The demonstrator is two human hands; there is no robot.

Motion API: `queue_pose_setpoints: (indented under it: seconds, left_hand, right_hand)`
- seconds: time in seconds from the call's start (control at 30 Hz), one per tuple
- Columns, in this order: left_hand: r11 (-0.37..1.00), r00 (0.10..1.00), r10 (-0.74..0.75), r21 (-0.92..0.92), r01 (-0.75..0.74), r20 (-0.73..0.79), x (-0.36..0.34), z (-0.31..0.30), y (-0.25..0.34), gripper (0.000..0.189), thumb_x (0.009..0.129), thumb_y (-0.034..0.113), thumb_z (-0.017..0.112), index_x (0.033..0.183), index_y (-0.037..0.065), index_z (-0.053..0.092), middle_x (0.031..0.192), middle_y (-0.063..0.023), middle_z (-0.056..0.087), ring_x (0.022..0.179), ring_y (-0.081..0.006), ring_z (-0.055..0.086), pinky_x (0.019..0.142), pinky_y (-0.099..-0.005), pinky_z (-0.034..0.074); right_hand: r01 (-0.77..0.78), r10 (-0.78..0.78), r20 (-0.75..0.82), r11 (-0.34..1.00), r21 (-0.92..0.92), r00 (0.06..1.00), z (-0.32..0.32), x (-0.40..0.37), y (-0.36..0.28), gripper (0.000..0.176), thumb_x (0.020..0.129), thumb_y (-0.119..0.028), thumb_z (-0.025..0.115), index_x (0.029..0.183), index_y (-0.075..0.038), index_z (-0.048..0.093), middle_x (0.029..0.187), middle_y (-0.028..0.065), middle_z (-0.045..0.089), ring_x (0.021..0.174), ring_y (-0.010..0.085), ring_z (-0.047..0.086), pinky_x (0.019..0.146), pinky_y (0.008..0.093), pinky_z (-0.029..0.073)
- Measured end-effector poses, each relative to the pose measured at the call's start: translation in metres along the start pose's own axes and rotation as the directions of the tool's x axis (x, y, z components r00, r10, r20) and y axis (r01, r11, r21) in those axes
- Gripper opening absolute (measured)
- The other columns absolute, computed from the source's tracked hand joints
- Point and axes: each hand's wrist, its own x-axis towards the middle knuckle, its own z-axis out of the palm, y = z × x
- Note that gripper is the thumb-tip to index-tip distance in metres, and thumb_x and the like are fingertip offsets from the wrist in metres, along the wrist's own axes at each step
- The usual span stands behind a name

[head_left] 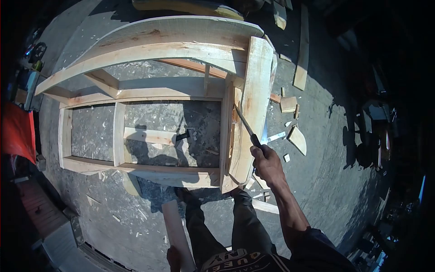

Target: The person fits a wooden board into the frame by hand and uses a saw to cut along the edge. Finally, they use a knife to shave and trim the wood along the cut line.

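Observation:
My right hand point(268, 164) is closed around the black handle of a tool with a long, narrow, tapering grey blade point(245, 121). Its tip points up and left, over the edge of a wide pale plank point(256, 90) at the right end of a wooden frame point(118, 131). Rough, splintered wood point(235, 131) shows along that plank's left side. Low in the view, my left hand point(173, 259), dark in shadow, grips the edge of a loose flat board point(174, 222) beside my leg. The tool's exact kind is hard to make out.
Wood offcuts point(297, 139) and chips lie on the concrete floor point(326, 136) to the right. A long plank point(302, 54) rests at the upper right. Red fabric point(18, 131) hangs at the left edge, above a reddish-brown slatted surface point(43, 204).

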Motion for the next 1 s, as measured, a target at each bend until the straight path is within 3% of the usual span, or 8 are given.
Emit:
queue_pose_setpoints:
  seconds: [0.17, 0.23, 0.3, 0.63, 0.73, 0.83, 0.93, 1.0]
  left_hand:
    - [0.999, 0.999, 0.016, 0.051, -0.018, 0.044, -0.011, -0.009, 0.051, 0.055, 0.098, 0.045, 0.031, 0.1, -0.003, 0.058, 0.103, -0.03, 0.062, 0.102, -0.0476, 0.058, 0.088, -0.0538, 0.044]
    - [0.995, 0.997, 0.043, 0.085, -0.048, 0.057, -0.022, -0.012, 0.05, 0.054, 0.097, 0.046, 0.032, 0.101, -0.002, 0.058, 0.104, -0.0307, 0.062, 0.103, -0.0481, 0.058, 0.088, -0.0541, 0.044]
    - [0.966, 0.979, 0.191, 0.166, -0.2, 0.07, -0.02, 0.0, 0.049, 0.052, 0.097, 0.045, 0.033, 0.099, 0.0, 0.058, 0.099, -0.0303, 0.063, 0.099, -0.0498, 0.057, 0.085, -0.0559, 0.044]
    - [0.997, 0.997, 0.073, -0.015, -0.074, -0.037, -0.023, -0.012, 0.039, 0.051, 0.098, 0.044, 0.036, 0.093, -0.001, 0.058, 0.092, -0.0307, 0.062, 0.092, -0.0524, 0.057, 0.078, -0.0573, 0.044]
    - [0.998, 0.998, -0.019, -0.061, 0.015, -0.062, -0.024, -0.015, 0.006, 0.054, 0.098, 0.045, 0.034, 0.093, -0.003, 0.058, 0.092, -0.0308, 0.062, 0.092, -0.0518, 0.057, 0.078, -0.0573, 0.044]
    - [0.999, 0.999, -0.03, -0.028, 0.029, -0.043, -0.002, -0.014, 0.006, 0.057, 0.099, 0.047, 0.032, 0.093, -0.004, 0.058, 0.095, -0.031, 0.062, 0.095, -0.0506, 0.057, 0.081, -0.0568, 0.044]
    - [0.997, 0.999, 0.042, 0.069, -0.04, -0.017, -0.006, -0.006, -0.004, 0.057, 0.098, 0.047, 0.032, 0.093, -0.004, 0.058, 0.094, -0.0309, 0.063, 0.096, -0.0504, 0.058, 0.082, -0.0564, 0.044]
    - [0.993, 0.996, 0.087, 0.082, -0.084, -0.029, -0.009, -0.008, 0.025, 0.055, 0.098, 0.046, 0.034, 0.094, -0.003, 0.058, 0.093, -0.0303, 0.063, 0.095, -0.0499, 0.059, 0.082, -0.0565, 0.044]
  right_hand:
    - [0.868, -0.8, -0.343, 0.421, 0.264, 0.493, -0.022, -0.03, -0.075, 0.037, 0.101, -0.039, 0.044, 0.093, -0.004, 0.051, 0.058, -0.0033, 0.041, 0.045, 0.0028, 0.032, 0.039, 0.0211, 0.023]
    - [0.766, -0.715, -0.308, 0.637, 0.084, 0.628, 0.011, 0.037, 0.017, 0.049, 0.101, -0.045, 0.039, 0.099, 0.002, 0.054, 0.058, 0.0027, 0.047, 0.048, 0.0118, 0.043, 0.045, 0.0278, 0.037]
    - [0.152, -0.105, 0.128, 0.877, -0.456, 0.986, 0.035, 0.08, 0.159, 0.056, 0.096, -0.049, 0.042, 0.101, 0.005, 0.058, 0.092, 0.0337, 0.063, 0.092, 0.0499, 0.062, 0.082, 0.0527, 0.047]
    - [0.026, -0.08, -0.572, 0.995, -0.101, 0.816, 0.209, 0.071, 0.126, 0.038, 0.093, -0.031, 0.052, 0.097, 0.006, 0.043, 0.086, 0.0372, 0.061, 0.087, 0.0505, 0.063, 0.075, 0.0547, 0.049]
    - [-0.039, 0.002, -0.293, 0.992, -0.121, 0.956, 0.146, 0.057, 0.139, 0.04, 0.093, -0.033, 0.051, 0.098, 0.007, 0.048, 0.086, 0.0348, 0.062, 0.081, 0.0522, 0.061, 0.07, 0.0519, 0.049]
    - [-0.265, 0.25, 0.116, 0.954, 0.141, 0.961, 0.036, 0.02, 0.058, 0.026, 0.095, -0.029, 0.053, 0.092, -0.003, 0.052, 0.056, -0.0026, 0.042, 0.041, 0.0066, 0.037, 0.038, 0.0251, 0.028]
    - [0.354, -0.35, -0.081, 0.857, 0.374, 0.933, -0.015, -0.038, -0.048, 0.029, 0.099, -0.033, 0.053, 0.093, -0.005, 0.051, 0.057, -0.0057, 0.037, 0.043, 0.0039, 0.03, 0.039, 0.023, 0.024]
    - [0.808, -0.792, -0.278, 0.406, 0.427, 0.544, -0.034, -0.037, -0.084, 0.029, 0.099, -0.035, 0.05, 0.091, -0.008, 0.049, 0.056, -0.003, 0.04, 0.043, 0.0039, 0.032, 0.039, 0.0224, 0.026]
